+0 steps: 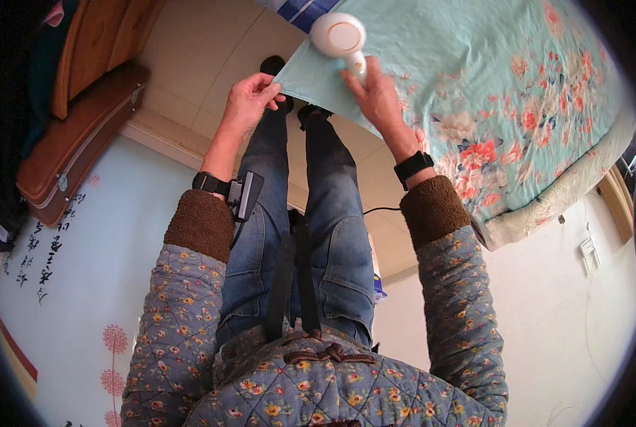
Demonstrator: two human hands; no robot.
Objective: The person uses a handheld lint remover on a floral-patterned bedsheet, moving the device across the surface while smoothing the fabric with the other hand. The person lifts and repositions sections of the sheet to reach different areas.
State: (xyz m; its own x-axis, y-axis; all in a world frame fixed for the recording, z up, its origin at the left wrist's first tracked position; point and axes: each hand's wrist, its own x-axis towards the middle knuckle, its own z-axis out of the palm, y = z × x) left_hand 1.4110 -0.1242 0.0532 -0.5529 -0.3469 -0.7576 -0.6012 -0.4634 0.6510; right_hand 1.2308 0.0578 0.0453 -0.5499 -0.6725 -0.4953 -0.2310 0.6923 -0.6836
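My left hand pinches the near-left corner of a pale green floral bed sheet between thumb and fingers. The cloth is drawn taut from that corner toward the bed. In my right hand is the handle of a white handheld device with a round head, possibly a fabric shaver. Its head is over the sheet, a pale round disc facing up. Slight blur hides the handle's detail, and whether the underside touches the cloth cannot be seen.
A blue checked cloth lies at the bed's far-left edge. Left of me are a brown case with a zip and a wooden panel. A thin black cable runs beside my right leg. A white wall stands at the right.
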